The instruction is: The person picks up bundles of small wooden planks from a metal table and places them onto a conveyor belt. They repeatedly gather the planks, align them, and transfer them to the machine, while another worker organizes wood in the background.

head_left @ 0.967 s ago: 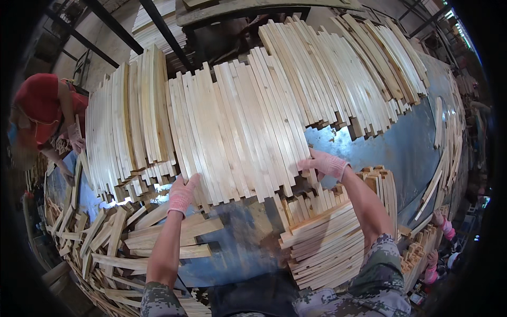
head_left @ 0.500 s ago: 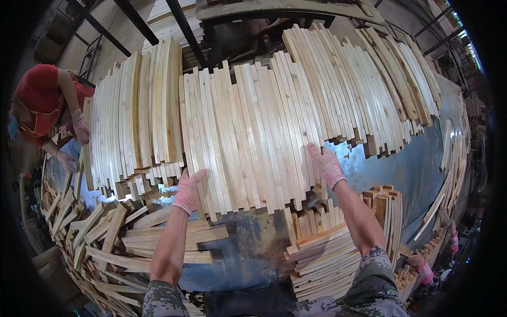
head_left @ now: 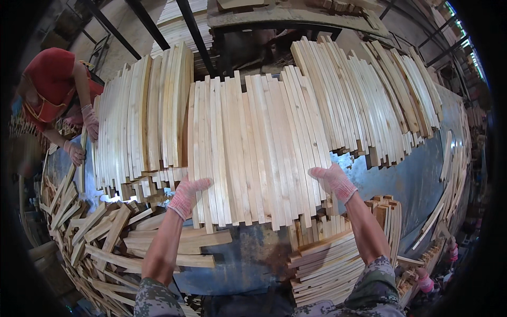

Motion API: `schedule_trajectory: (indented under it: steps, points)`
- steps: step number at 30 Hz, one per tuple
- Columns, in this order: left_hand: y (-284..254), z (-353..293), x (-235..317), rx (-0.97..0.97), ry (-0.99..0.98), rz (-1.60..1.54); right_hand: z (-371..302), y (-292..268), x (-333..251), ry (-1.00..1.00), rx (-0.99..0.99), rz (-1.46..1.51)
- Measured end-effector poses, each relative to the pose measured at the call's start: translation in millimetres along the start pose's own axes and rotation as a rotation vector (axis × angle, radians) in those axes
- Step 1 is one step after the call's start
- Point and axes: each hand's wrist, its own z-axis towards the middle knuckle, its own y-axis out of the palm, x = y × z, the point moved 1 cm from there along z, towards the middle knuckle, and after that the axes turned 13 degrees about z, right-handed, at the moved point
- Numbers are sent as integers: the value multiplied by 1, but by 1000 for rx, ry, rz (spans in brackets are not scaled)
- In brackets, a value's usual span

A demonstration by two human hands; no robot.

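Observation:
A wide row of pale wooden strips (head_left: pixel 259 153) lies side by side in front of me, their near ends uneven. My left hand (head_left: pixel 188 196), in a pink-white knit glove, clasps the row's left side near the front, thumb over the top. On the opposite side my right hand (head_left: pixel 336 179), gloved alike, presses inward with its thumb across the outer strips. The fingers of both hands are mostly hidden beside and under the row, which is squeezed between them.
More strips stand packed in a left stack (head_left: pixel 124 127) and a right stack (head_left: pixel 364 100). Loose strips (head_left: pixel 105 232) lie jumbled at left on the blue metal table (head_left: pixel 237 264). A shorter stack (head_left: pixel 322 264) is near my right forearm. A co-worker in red (head_left: pixel 53 90) handles strips at far left.
The held row has come slightly nearer to me, along with both hands. My right thumb now lies further across the strips. The whole view has shifted a little.

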Motion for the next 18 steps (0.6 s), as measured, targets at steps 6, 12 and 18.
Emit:
schedule_trajectory:
  steps: [6,12,18]
  points:
    - [-8,-39,-26,-77,75,13,-69,-5,5,-66,-24,35]
    - [-5,-109,-34,-74,185,-92,-138,-12,9,-132,7,111]
    - [-34,-240,-47,7,279,-154,-210,21,9,-158,-108,115]
